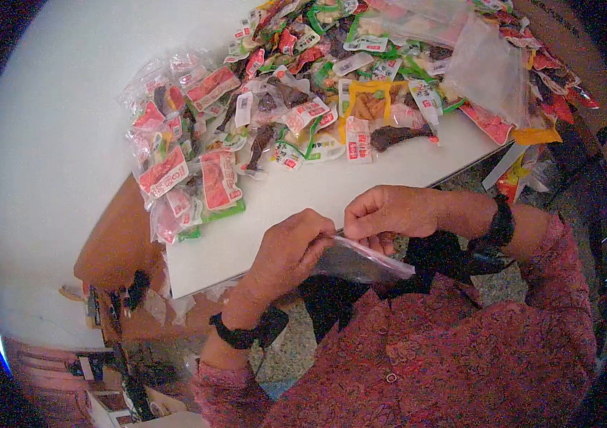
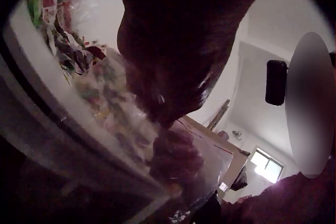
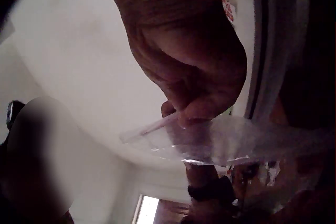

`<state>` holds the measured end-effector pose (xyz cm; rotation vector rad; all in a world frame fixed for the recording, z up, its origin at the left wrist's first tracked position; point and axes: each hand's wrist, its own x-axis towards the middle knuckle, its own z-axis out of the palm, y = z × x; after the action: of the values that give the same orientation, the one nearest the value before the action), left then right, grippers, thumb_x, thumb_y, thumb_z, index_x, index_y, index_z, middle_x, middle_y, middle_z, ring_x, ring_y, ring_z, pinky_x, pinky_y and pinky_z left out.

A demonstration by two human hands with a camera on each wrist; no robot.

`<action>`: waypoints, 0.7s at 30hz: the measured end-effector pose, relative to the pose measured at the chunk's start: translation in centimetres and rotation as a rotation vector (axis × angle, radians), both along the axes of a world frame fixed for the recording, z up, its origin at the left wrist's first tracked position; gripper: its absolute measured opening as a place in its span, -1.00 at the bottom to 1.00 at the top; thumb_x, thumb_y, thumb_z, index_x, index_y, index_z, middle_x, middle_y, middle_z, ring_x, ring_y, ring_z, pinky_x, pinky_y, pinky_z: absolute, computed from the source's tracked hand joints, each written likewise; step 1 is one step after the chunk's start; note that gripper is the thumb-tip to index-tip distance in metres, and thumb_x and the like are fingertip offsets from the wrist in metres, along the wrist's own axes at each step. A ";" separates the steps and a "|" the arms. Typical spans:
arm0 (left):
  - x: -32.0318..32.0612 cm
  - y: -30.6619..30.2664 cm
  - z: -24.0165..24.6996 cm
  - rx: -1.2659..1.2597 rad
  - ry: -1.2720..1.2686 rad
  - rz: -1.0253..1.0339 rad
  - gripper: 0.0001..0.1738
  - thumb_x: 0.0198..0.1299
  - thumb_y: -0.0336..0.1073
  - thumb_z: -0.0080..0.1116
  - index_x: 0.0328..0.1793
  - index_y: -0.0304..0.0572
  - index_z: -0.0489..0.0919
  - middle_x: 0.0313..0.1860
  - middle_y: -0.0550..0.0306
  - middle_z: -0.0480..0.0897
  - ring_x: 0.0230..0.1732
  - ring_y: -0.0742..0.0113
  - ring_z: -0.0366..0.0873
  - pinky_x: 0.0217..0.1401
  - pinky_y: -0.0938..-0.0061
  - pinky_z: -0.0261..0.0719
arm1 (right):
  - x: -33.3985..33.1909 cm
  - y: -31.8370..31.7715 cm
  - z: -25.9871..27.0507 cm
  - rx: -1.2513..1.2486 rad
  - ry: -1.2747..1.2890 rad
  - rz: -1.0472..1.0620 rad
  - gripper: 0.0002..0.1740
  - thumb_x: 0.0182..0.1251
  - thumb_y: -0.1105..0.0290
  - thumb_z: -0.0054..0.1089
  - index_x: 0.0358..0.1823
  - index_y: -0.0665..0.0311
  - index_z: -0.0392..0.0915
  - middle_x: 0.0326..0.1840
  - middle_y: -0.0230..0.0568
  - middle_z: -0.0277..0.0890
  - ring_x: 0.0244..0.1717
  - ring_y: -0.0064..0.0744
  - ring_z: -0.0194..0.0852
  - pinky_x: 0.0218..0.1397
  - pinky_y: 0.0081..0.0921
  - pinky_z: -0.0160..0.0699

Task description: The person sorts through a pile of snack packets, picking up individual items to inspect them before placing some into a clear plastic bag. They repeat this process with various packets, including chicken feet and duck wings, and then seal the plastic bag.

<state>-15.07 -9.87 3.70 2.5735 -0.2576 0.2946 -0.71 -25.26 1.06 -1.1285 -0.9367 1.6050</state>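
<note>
Both hands hold a clear plastic bag (image 1: 360, 262) by its top edge, in front of the person's chest at the table's near edge. My left hand (image 1: 282, 251) pinches one end between thumb and fingers. Close beside it, my right hand (image 1: 398, 212) pinches the same edge with curled fingers. In the right wrist view the see-through bag (image 3: 226, 142) hangs under the right hand (image 3: 184, 61) and looks flat. The left wrist view is dark; the bag (image 2: 210, 163) shows beyond the left hand (image 2: 176, 45).
Many small sealed snack packets (image 1: 218, 178) lie heaped across the far side of the white table (image 1: 303, 196). Larger clear bags (image 1: 487, 71) rest on the heap at upper right. Some packaging (image 1: 514, 175) hangs over the table's right edge. A brown chair back (image 1: 114, 235) stands at left.
</note>
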 end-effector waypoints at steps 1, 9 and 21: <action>0.0 0.1 0.0 0.027 0.002 -0.059 -0.82 -0.07 -0.42 0.06 -0.30 -0.18 0.38 -0.44 0.06 0.44 -0.35 0.07 0.45 -0.33 0.34 0.41 | -0.2 0.0 0.3 -0.002 -0.085 -0.037 -0.73 0.17 0.17 -0.01 -0.37 0.25 0.44 -0.54 -0.37 0.43 -0.58 -0.58 0.42 -0.54 -0.67 0.44; 0.1 -0.5 0.0 0.043 0.083 -0.043 -0.77 -0.12 -0.38 0.12 -0.27 -0.16 0.42 -0.36 0.06 0.48 -0.34 0.09 0.47 -0.28 0.39 0.43 | -0.4 0.3 1.0 -0.022 -0.351 0.127 -0.79 0.16 0.26 0.03 -0.36 0.27 0.42 -0.55 -0.40 0.39 -0.55 -0.66 0.38 -0.52 -0.70 0.39; -0.8 2.0 -0.7 0.279 -0.273 0.095 -0.73 -0.27 -0.39 0.20 -0.34 -0.10 0.46 -0.20 0.14 0.43 -0.12 0.12 0.36 -0.09 0.30 0.31 | 0.8 -0.8 0.0 -0.026 -0.171 0.005 -0.80 0.12 0.25 0.04 -0.42 0.26 0.41 -0.57 -0.42 0.39 -0.59 -0.63 0.34 -0.54 -0.68 0.35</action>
<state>-15.84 -7.88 3.03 2.8215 -0.2935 0.6921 0.10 -26.05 1.04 -1.2985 -1.0318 1.5466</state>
